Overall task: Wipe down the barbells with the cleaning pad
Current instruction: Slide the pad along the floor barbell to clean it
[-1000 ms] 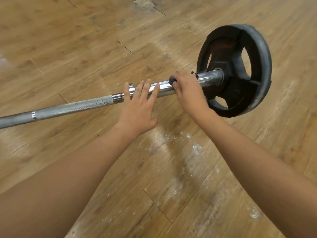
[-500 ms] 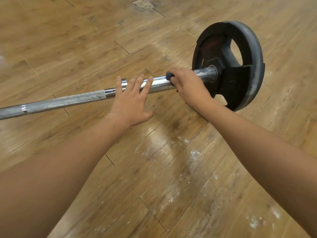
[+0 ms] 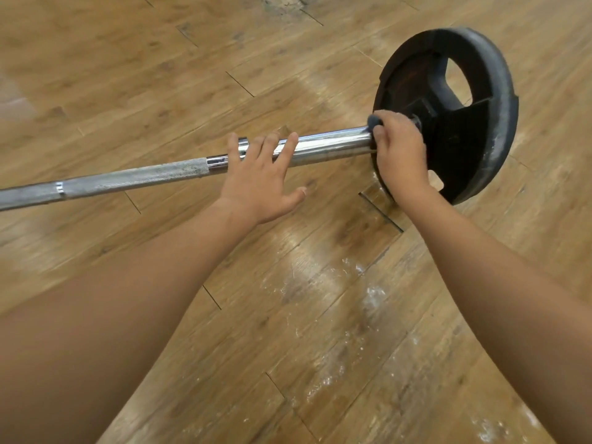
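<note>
We noted the right hand (image 3: 400,152) curled round the cleaning pad (image 3: 374,120) on the sleeve of the barbell (image 3: 330,145), against the plate (image 3: 474,149) at right of frame, left hand (image 3: 259,177) flat-fingered steadying it; next, we judged, a stroke leftward.

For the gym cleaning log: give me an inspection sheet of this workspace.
Surface: wooden floor, with white smears near the person.
Job's things: barbell with a black weight plate on its end; dark cleaning pad against the chrome sleeve beside the plate.
Clutter: nothing seen.
Hands: left hand rests straight fingers on the sleeve; right hand grips the cleaning pad.
Cables: nothing seen.
Surroundings: chipped patch in the floor at the far edge.
</note>
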Demonstrator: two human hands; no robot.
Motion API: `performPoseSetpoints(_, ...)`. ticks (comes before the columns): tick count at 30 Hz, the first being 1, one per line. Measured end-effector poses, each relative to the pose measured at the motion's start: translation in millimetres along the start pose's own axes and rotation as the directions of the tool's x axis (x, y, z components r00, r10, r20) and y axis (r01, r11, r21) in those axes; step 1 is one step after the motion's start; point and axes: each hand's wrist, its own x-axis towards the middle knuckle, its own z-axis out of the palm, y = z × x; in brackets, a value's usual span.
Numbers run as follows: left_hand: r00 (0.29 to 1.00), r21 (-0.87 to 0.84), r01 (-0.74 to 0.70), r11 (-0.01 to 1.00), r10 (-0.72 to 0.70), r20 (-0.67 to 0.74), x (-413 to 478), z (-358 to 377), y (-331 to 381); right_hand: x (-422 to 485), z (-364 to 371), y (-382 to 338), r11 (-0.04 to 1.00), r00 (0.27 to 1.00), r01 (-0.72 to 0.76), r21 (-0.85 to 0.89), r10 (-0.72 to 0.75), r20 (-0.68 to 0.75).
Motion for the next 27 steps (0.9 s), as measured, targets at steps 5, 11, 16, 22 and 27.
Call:
performPoseSetpoints(5, 1.000, -0.008, 0.008, 1.000, -0.008, 0.004, -1.2, 1.4, -2.7, -26.1, 37.0, -51.1, 0.984, 0.988, 0.154, 0.094, -0.157, 0.015)
performPoseSetpoints(11, 0.998, -0.005, -0.005, 1.000, 0.005, 0.058, -2.9, -3.8, 2.2, -15.1, 17.4, -31.8, 0.997, 0.998, 0.063, 0.050, -0.062, -0.021)
performPoseSetpoints(16, 1.000, 0.007, -0.005, 1.000, 0.005, 0.026, -13.7, 0.7, 5.6, -11.5, -1.1, -20.2, 1.000, 0.998, -0.017, 0.021, 0.016, 0.062)
performPoseSetpoints(22, 1.000, 0.023, 0.004, 1.000, -0.004, -0.010, -31.3, 4.2, 19.4, -11.9, -26.6, -12.8, 0.999, 0.982, 0.018, -0.033, -0.011, 0.187)
performPoseSetpoints(27, 0.998, 0.011, 0.022, 1.000, -0.021, -0.066, -53.0, 7.8, 32.0, -32.1, -22.3, -35.3, 0.998, 0.972, 0.065, -0.018, -0.060, 0.227)
